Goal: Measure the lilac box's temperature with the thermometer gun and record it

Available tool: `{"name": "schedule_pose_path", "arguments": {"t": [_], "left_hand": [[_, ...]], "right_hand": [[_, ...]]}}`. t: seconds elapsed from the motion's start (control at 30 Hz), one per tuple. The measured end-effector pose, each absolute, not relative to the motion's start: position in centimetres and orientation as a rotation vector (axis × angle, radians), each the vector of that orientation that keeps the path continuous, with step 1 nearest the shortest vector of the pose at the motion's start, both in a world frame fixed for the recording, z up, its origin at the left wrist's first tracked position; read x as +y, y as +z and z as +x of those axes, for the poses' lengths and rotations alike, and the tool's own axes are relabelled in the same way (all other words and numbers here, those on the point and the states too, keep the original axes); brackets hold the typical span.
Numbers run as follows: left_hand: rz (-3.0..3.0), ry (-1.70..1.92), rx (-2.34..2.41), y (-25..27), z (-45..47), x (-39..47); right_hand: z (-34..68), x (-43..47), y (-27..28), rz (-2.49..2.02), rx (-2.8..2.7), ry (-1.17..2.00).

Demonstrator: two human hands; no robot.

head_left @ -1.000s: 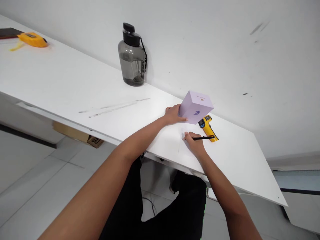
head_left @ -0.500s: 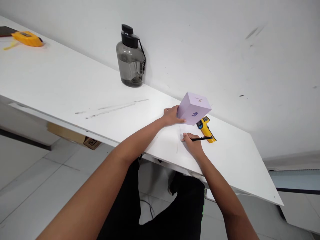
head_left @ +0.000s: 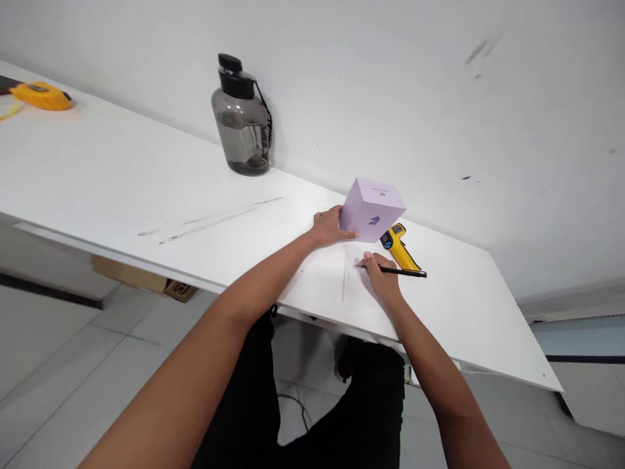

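My left hand (head_left: pixel 332 227) grips the lower left side of a pale lilac box (head_left: pixel 374 212), its thumb along the bottom front edge. The box stands tilted in view near the wall and bears a small dark blue mark on its front. My right hand (head_left: pixel 382 272) is closed round a slim black pen (head_left: pixel 410 272), the tip pointing left just above or on the white surface. A faint grey line runs beside the tip; whether it is a paper edge I cannot tell. Behind my right hand lies a yellow and black infrared thermometer (head_left: pixel 401 247).
A large grey see-through water bottle (head_left: pixel 243 133) with a black lid stands against the wall. At the far left of the white table (head_left: pixel 107 169) lies a yellow tape measure (head_left: pixel 43 96) beside something dark. A cardboard box (head_left: pixel 141 273) sits below the table.
My right hand has shifted slightly, and the pen's back end now points a little lower and farther right. My left hand stays on the box. The whole view has shifted slightly.
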State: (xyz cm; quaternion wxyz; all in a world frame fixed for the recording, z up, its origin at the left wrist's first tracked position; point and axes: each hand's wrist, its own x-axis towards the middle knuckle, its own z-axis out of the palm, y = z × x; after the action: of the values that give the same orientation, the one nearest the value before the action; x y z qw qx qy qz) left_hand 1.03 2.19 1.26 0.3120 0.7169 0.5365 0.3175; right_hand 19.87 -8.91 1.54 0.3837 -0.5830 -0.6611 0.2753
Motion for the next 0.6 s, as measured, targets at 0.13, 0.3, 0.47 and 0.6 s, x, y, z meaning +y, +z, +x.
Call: {"name": "schedule_pose_path", "arguments": {"t": [0.13,0.3,0.47,0.6], "left_hand": [[1.864,0.851,1.417,1.2,1.1,2.3],[1.855,0.886,1.429,0.9,1.2,2.6],[1.643,0.933,1.498,0.8,1.2,2.8],[1.543,0.965,1.464,0.7,1.1,2.9]], "right_hand": [[20.5,-8.3,1.3,-1.509,-1.792,0.446],[21.4,-7.8,0.7,-1.395,-2.158,0.079],[22.2,-7.4,0.4,-1.495,-2.278,-0.054],[22.2,-7.3,0.1,-1.547,-2.293,-0.016]]}}
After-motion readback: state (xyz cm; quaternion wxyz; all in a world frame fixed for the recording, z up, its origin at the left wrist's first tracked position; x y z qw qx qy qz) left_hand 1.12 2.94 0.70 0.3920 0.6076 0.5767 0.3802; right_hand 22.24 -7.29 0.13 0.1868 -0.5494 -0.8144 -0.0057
